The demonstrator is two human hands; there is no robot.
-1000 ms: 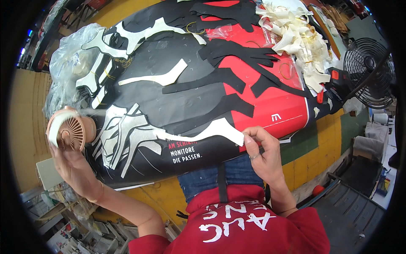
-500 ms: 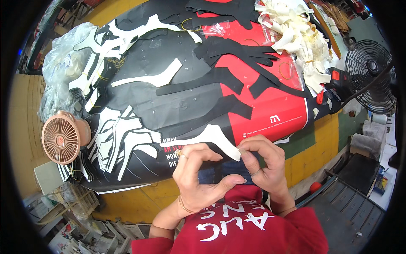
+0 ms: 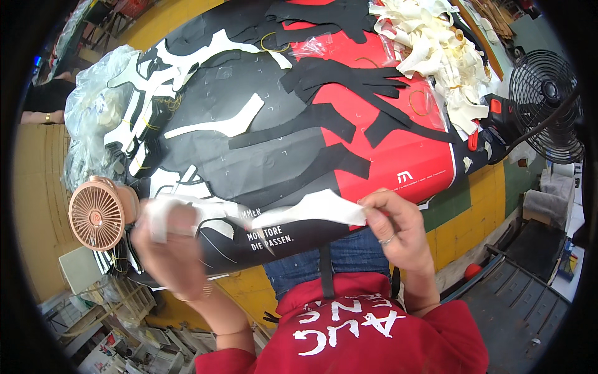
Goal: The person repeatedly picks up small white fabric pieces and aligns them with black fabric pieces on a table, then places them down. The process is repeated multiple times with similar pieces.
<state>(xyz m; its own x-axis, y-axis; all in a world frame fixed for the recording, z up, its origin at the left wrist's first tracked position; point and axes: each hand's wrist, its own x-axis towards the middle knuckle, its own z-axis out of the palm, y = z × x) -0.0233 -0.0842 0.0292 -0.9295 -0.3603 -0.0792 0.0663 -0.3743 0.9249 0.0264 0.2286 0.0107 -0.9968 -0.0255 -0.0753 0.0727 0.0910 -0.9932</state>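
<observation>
One white strip (image 3: 317, 209), curved and bent at an angle, is held just over the near edge of a desk (image 3: 398, 165) covered in black and red sheeting. Its long axis runs left to right, roughly along that edge, with the broader end at the right.

The right hand (image 3: 402, 234) is the nearer of the two hands: thumb and forefinger are closed in a pinch on the strip's right end. From this hand the strip reaches leftward, toward the left hand (image 3: 171, 255), which is well apart, near the desk's near left corner. The left hand is blurred, with a white smear across its fingers, so how far open it is and whether it grips anything cannot be told. A faint pale streak shows between it and the strip's narrow end.

Beside the left hand, a pile of white pieces (image 3: 223, 229) lies on the desk, and a pink fan (image 3: 96, 215) stands at the left edge. Beyond the held strip lie a black piece (image 3: 299, 171) and a lone white piece (image 3: 230, 124). Cream offcuts (image 3: 430, 50) are heaped toward the far right corner, a clear plastic bag (image 3: 93, 112) slumps along the left edge, and a black fan (image 3: 548, 90) stands off the right edge.
</observation>
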